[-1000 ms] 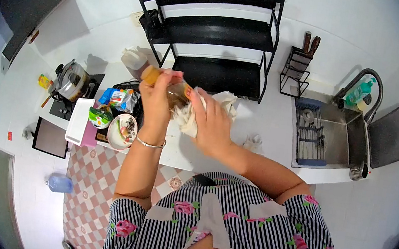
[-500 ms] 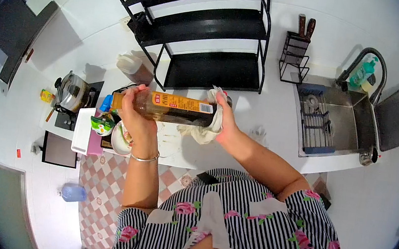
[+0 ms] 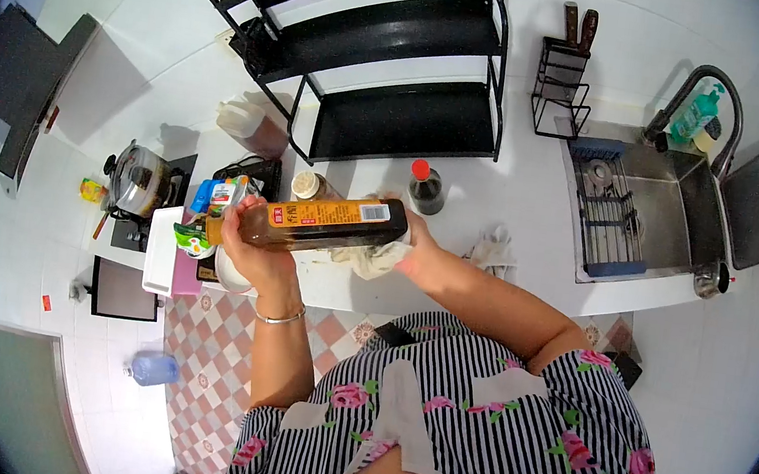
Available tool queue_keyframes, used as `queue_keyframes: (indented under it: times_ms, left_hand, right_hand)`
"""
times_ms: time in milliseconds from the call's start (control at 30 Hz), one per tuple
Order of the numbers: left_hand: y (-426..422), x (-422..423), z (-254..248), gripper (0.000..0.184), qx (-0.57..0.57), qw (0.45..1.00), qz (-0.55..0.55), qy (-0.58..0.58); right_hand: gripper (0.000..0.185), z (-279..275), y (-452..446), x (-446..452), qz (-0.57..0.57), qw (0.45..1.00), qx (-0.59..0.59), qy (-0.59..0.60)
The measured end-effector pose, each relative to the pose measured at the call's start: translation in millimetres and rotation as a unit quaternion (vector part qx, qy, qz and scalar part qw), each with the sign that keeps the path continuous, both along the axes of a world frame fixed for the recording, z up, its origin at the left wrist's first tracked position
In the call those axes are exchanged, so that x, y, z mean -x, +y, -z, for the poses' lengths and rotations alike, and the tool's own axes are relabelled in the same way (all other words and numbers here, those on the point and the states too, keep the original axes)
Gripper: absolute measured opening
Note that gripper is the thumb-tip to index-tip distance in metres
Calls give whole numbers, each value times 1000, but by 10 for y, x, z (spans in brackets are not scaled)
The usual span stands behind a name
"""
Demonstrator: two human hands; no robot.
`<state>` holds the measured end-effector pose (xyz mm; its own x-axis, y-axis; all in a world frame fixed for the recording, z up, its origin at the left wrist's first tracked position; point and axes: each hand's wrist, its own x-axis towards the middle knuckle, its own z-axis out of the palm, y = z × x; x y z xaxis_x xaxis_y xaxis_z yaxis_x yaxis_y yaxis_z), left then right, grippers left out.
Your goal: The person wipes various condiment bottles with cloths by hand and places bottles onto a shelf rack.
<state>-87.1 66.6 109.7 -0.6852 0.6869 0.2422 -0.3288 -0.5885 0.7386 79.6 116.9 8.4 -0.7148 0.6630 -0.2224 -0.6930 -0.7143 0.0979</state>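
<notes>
A dark bottle with a yellow label [image 3: 329,220] lies sideways in the air above the counter, its yellow cap pointing left. My left hand [image 3: 259,255] is wrapped round its neck end. Under the base end, my right hand [image 3: 418,249] grips a pale cloth [image 3: 367,260] that hangs below the bottle; some of its fingers are hidden behind the bottle. Just beyond stand a red-capped dark bottle [image 3: 426,188] and a jar with a light lid [image 3: 310,185]. A green packet [image 3: 194,238] and a white bowl [image 3: 231,272] are beside my left hand.
A black three-tier rack [image 3: 403,121] stands against the wall. To the right are a knife holder [image 3: 561,89], a crumpled cloth [image 3: 494,249] and a sink with a drying rack [image 3: 605,213]. A pot [image 3: 137,181] sits on the stove at left, near a plastic jug [image 3: 252,130].
The bottle has tilted, its base end rising slightly. The cloth and my right hand have shifted lower, beneath the base. The red-capped bottle and light-lidded jar now show behind.
</notes>
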Motion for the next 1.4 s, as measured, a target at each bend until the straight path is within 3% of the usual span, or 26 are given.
queue_keyframes:
  times_ms: [33, 133, 167, 200, 233, 267, 300, 333, 400, 467, 533, 567, 667, 767, 833, 933, 967, 1033, 1133, 1167, 1233, 1300, 1400]
  left_hand:
    - [-16, 16, 18, 24, -3, 1000, -9, 1]
    - [-100, -33, -1, 20, 32, 997, -69, 33]
    - [-114, -56, 21, 19, 42, 993, -77, 80]
    - [-119, -114, 27, 18, 51, 987, -86, 127]
    - [-142, -244, 19, 16, 74, 972, -96, 201]
    - [-154, -360, 102, 16, 107, 936, -135, 306]
    - [-183, -471, 127, 15, 104, 959, -99, 246]
    - [-199, -534, 121, 15, 99, 976, -59, 186]
    - [-225, -530, 96, 15, 101, 964, -67, 236]
    - [-252, -500, 77, 14, 57, 947, -74, 307]
    - [-282, -430, -21, 13, 74, 961, -23, 264]
    - [-288, -389, -35, 12, 60, 966, 1, 253]
    - [-311, -293, -12, 15, 32, 969, 88, 227]
    - [-312, -226, -12, 21, 29, 965, 183, 188]
    - [-265, -137, 28, 22, -4, 955, 266, 128]
    - [-210, -102, 27, 24, -33, 924, 374, 76]
    - [-175, -53, 83, 24, -49, 899, 433, 54]
    - [-69, -18, 265, 28, -110, 827, 552, -7]
    - [-240, -222, 58, 40, 34, 908, 415, 38]
    - [-221, -225, 24, 53, 46, 899, 434, 33]
    - [-313, -272, 46, 60, 136, 909, 312, 243]
    - [-452, -249, 205, 57, 193, 863, 194, 424]
    - [-576, -668, 320, 61, 195, 891, 206, 353]
  right_hand:
    - [50, -26, -35, 17, 42, 999, -9, -32]
    - [42, -507, -201, -129, 54, 959, -35, -278]
    - [42, -517, -249, -165, 66, 932, -155, -320]
    - [43, -547, -295, -126, 175, 805, -348, -447]
    - [44, -580, -335, -68, 271, 613, -515, -534]
    - [45, -626, -387, -4, 347, 371, -641, -575]
    - [38, -719, -455, 132, 375, 359, -634, -573]
    - [38, -768, -447, 154, 329, 415, -628, -570]
    - [40, -849, -305, 163, 234, 517, -604, -559]
    - [53, -630, -23, 194, 12, 623, -533, -573]
    - [59, -403, 216, 205, -161, 698, -425, -553]
    - [58, -435, 244, 122, -214, 689, -424, -547]
    - [52, -609, 88, -90, -321, 750, -399, -419]
    - [49, -65, 84, -141, -414, 840, -269, -225]
    - [55, 48, -1, -251, -461, 854, -230, -71]
    - [61, 70, -342, -278, -422, 866, -251, 93]
    - [64, 282, -408, -266, -430, 854, -291, 20]
    - [67, 303, -523, -230, -405, 857, -319, -9]
    - [65, 157, -512, -199, -276, 864, -416, -60]
    - [64, 9, -490, -230, -220, 864, -443, -88]
    - [58, -157, -479, -258, -140, 859, -454, -191]
    - [51, -305, -447, -258, -60, 841, -465, -269]
    - [44, -480, -471, -192, 78, 809, -468, -347]
